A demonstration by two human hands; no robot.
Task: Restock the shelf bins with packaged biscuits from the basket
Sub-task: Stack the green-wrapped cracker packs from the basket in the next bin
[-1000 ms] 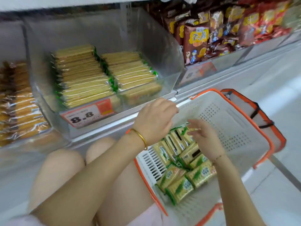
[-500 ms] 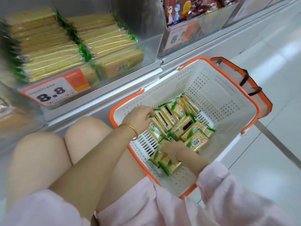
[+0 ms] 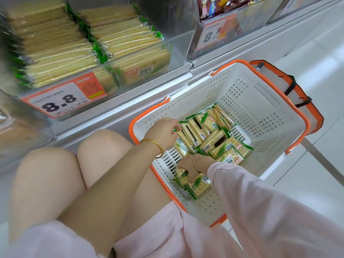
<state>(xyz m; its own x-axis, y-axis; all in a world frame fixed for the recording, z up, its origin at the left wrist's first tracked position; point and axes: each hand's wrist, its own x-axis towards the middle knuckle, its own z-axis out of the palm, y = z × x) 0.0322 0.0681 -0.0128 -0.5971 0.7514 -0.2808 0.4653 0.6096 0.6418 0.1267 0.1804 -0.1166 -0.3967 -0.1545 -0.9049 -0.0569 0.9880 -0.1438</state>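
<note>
The biscuit packets to be shelved lie in a loose heap on the bottom of the white basket with the orange rim, which stands on the floor just below the shelf. About a dozen can be seen, some flat, some on edge, and two more lie apart on the nearer side.

The left hand, with a gold bangle on its wrist, is down inside the basket. Its fingers are curled, and they seem to pinch the green end of one packet at the edge of the heap. The right hand reaches to the two nearer packets. Its fingers are hidden under its own back, so I cannot tell if they grasp something.

The clear shelf bin above already holds two long rows of the same kind, the stacked packets. Free space remains at its right side and over the rows. I judge the task to be well advanced but not finished, because the basket must still be emptied.

The price tag on the bin front reads "8.8"; its small print is too blurred to read. The packets show barcodes and Chinese characters which I cannot read. The second tag, on the next bin with brown packets, shows an "8" and then blur
</note>
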